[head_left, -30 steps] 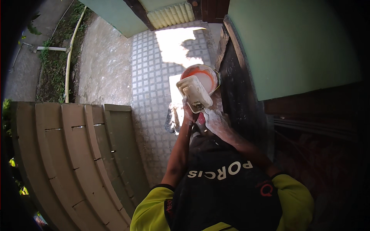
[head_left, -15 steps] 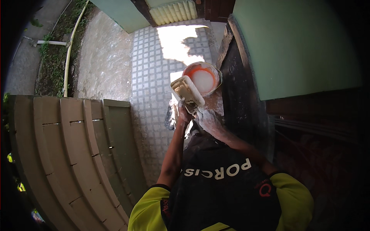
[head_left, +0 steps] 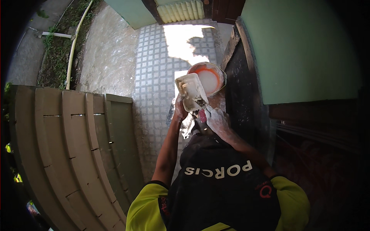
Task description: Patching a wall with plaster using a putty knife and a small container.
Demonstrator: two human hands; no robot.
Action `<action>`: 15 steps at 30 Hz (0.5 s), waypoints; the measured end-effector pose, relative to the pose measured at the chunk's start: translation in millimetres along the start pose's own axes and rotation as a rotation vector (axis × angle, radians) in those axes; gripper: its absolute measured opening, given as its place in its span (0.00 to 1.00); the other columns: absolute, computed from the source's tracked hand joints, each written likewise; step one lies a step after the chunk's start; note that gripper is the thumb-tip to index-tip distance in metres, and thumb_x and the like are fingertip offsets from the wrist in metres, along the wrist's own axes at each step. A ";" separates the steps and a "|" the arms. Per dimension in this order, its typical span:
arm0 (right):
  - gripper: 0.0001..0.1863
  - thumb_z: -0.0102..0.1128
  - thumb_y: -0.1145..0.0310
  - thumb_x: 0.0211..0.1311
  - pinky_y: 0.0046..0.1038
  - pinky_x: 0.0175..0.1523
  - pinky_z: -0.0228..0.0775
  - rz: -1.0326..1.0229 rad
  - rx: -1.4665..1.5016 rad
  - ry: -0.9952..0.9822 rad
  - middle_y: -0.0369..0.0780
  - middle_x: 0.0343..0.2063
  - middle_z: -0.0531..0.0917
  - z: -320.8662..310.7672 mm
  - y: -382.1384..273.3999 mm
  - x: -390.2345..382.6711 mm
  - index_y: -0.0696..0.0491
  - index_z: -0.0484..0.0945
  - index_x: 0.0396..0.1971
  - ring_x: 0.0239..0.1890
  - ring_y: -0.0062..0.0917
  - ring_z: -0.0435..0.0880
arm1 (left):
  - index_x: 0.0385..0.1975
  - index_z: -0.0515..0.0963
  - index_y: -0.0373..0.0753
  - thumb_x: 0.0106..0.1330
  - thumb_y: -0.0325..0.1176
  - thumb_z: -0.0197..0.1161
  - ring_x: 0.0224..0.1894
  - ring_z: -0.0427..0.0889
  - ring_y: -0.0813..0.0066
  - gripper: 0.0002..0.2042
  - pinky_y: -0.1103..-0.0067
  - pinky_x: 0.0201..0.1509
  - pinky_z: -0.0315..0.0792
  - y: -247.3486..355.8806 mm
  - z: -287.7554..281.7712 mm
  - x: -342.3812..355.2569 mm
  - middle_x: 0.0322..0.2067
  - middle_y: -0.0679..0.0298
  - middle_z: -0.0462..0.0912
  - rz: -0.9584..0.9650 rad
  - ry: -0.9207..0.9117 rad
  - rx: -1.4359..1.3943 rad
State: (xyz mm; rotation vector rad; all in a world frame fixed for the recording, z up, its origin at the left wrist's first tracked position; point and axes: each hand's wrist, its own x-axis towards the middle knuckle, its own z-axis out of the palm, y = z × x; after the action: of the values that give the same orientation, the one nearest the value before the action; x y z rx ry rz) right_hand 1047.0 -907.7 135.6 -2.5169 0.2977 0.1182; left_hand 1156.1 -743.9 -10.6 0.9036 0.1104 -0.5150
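A shallow rectangular whitish tub, smeared inside with pale paste, is tilted in front of me. My left hand grips its near left side, fingers closed round the rim. White residue coats my right hand, which is closed at the tub's near right corner. From its fingers a small dark, paste-smeared blade, like a scraper's, reaches into the tub; its handle is hidden. Just beyond the tub stands a round bucket with an orange inner wall and milky white liquid. The tub overlaps the bucket's left edge.
A tiled walkway runs ahead, with a bright sunlit patch. Close on my left stands a slatted wooden barrier. Dark boards and a green wall line the right. A yellowish pipe crosses the ground far left.
The tub has turned so that more of its inside shows. My right hand has shifted slightly right and down, and the dark blade now shows against the tub's near right corner.
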 end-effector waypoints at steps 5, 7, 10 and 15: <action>0.10 0.56 0.64 0.58 0.42 0.36 0.73 0.083 -0.046 -0.060 0.46 0.30 0.82 -23.0 -10.4 3.0 0.52 0.79 0.35 0.32 0.43 0.81 | 0.55 0.68 0.37 0.69 0.51 0.51 0.45 0.79 0.71 0.25 0.72 0.49 0.76 15.3 20.3 -0.6 0.46 0.60 0.77 0.068 0.070 0.186; 0.10 0.57 0.64 0.56 0.41 0.36 0.73 -0.010 -0.061 0.007 0.45 0.31 0.81 -33.2 -15.5 0.2 0.53 0.80 0.34 0.32 0.42 0.80 | 0.54 0.69 0.36 0.69 0.49 0.52 0.45 0.79 0.70 0.24 0.72 0.50 0.76 19.1 21.1 -3.2 0.46 0.60 0.78 0.079 0.056 0.219; 0.11 0.60 0.65 0.52 0.39 0.36 0.73 -0.087 -0.075 0.040 0.44 0.34 0.81 -35.8 -14.0 0.6 0.54 0.80 0.33 0.31 0.40 0.80 | 0.55 0.69 0.35 0.71 0.44 0.52 0.46 0.78 0.74 0.20 0.75 0.50 0.74 23.0 20.9 -6.5 0.46 0.61 0.78 0.073 0.027 0.196; 0.11 0.61 0.65 0.51 0.38 0.35 0.73 -0.113 -0.054 0.123 0.42 0.35 0.81 -28.2 -6.4 -1.1 0.54 0.80 0.32 0.31 0.38 0.79 | 0.54 0.69 0.35 0.72 0.41 0.53 0.44 0.77 0.79 0.18 0.80 0.49 0.73 24.7 23.1 -12.0 0.45 0.63 0.78 0.129 0.045 0.226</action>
State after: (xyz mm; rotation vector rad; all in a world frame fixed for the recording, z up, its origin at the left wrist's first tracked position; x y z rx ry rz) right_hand 1048.0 -918.6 162.4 -2.5927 0.2033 -0.0753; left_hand 1154.4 -744.7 25.3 1.1351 0.0342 -0.3916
